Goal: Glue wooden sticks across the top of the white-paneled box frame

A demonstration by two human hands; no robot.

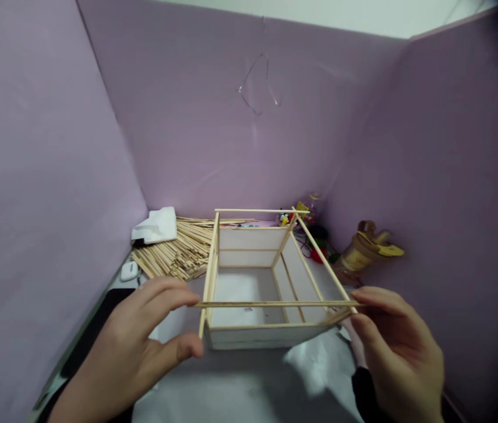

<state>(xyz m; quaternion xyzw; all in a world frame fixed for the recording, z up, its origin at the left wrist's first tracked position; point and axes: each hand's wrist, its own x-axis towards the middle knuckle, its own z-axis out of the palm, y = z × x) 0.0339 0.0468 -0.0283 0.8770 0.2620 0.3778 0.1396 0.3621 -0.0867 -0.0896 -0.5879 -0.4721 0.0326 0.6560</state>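
A box-like frame of thin wooden sticks with white panels stands on the grey surface, its top uncovered. Across its near top lies a wooden stick, resting over the two side rails. My left hand is curved at the near left corner, with a fingertip against that stick's left end and the thumb lower, by the end of the left rail. At the opposite end, my right hand pinches the stick where it meets the right rail. Another stick spans the far top.
Many loose sticks are piled behind on the left, under a white folded tissue. A small white case and a dark flat object are at left. A brown container stands at right. Lilac walls enclose three sides.
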